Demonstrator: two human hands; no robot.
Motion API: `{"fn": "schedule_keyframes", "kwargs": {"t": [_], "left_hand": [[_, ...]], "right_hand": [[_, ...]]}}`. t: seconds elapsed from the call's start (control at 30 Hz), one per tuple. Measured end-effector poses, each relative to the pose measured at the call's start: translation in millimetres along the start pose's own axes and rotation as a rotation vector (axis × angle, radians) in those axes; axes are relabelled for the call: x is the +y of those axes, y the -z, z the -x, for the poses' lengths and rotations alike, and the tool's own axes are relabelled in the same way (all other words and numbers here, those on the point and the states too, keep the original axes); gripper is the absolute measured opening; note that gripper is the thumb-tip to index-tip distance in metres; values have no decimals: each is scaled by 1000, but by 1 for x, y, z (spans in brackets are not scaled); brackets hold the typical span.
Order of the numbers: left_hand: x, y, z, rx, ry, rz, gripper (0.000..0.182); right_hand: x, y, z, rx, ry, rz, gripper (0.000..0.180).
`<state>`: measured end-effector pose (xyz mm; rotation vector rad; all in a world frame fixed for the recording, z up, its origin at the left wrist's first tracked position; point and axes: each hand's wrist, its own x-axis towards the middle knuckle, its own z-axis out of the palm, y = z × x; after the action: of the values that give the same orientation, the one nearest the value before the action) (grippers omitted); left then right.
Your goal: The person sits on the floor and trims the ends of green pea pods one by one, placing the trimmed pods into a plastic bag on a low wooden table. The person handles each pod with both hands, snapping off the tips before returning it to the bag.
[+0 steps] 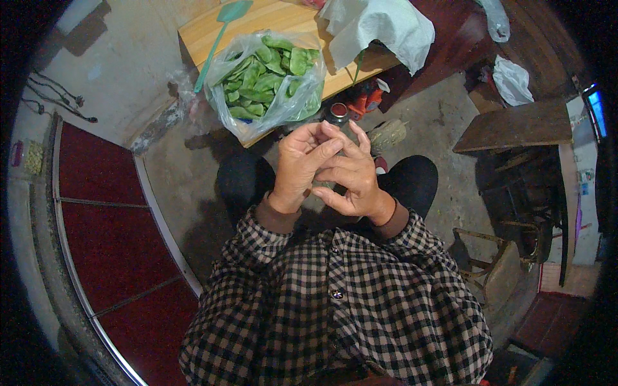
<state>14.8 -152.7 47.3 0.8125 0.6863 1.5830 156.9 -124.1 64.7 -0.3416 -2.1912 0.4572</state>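
Observation:
My left hand (301, 161) and my right hand (355, 176) meet in front of my chest, above my lap. The thumb and fingers of the left touch the fingers of the right, which are spread and bent. A small speck of green shows between the palms, but whether anything is held is hidden by the fingers. Beyond the hands, a clear plastic bag (316, 99) lies open on a wooden table (285, 17). Flat green bean pods (265, 72) fill it.
A green fly swatter (234, 10) lies left of the bag, a white cloth-like sheet (386, 29) to its right. Below the table edge stand a red-topped jar (339, 110), an orange object (364, 100) and a log-like piece (387, 135). A wooden chair (502, 275) stands at right.

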Motion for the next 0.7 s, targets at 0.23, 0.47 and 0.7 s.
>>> {"fn": "schedule_keyframes", "kwargs": {"t": [0.23,0.47,0.7], "left_hand": [[1,2,0,-10,-23,-3,20],[0,2,-1,1,-16,31,16],[-4,4,-4,2,15,24,22]], "right_hand": [[1,-4,0,7,12,26,18],[3,-6,0,13,6,24,18],[7,-3,2,-10,-48,-47,15]]}}
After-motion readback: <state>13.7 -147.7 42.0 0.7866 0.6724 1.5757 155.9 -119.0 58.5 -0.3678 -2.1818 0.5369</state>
